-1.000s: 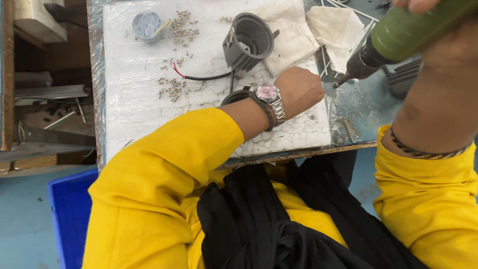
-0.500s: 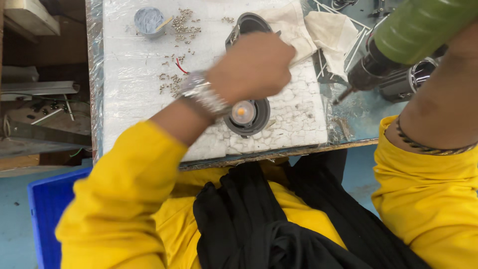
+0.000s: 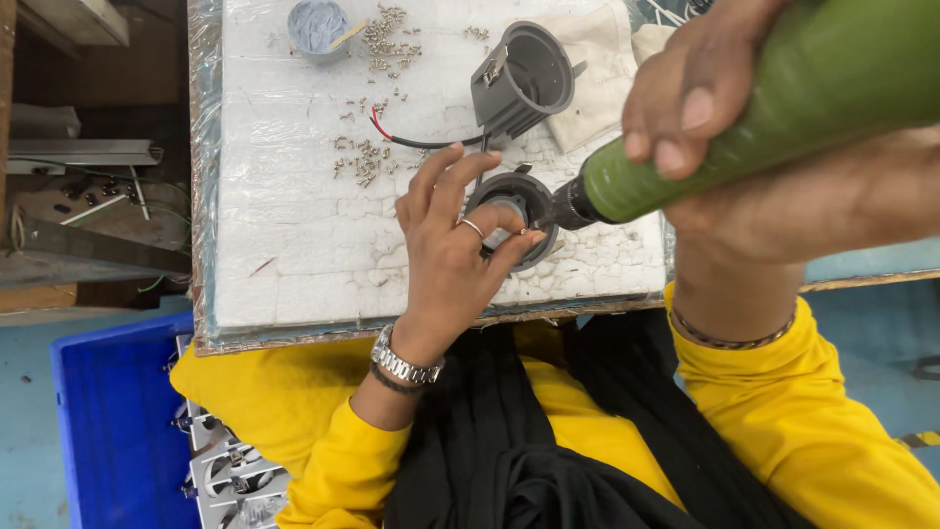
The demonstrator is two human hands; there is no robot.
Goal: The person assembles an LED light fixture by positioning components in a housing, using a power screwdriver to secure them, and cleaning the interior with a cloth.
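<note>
The left hand (image 3: 452, 250), a ring on one finger, curls its thumb and fingertips around the rim of a round dark-grey metal lamp ring (image 3: 513, 217) lying flat on the white, crackled foam-covered table (image 3: 294, 245), fingers half spread over it; the right hand (image 3: 744, 127) is wrapped tight around a green cylindrical power screwdriver (image 3: 744, 118), whose dark tip meets the ring's right edge; just beyond the left hand's fingertips lies a dark-grey finned cup-shaped lamp housing (image 3: 524, 83) on its side, red and black wires (image 3: 411, 139) trailing from it; farther off, a small grey round cup (image 3: 317, 24) sits beside scattered small screws (image 3: 377, 39); below the left wrist, a blue plastic crate (image 3: 108, 421) holds silvery metal brackets (image 3: 230, 470).
</note>
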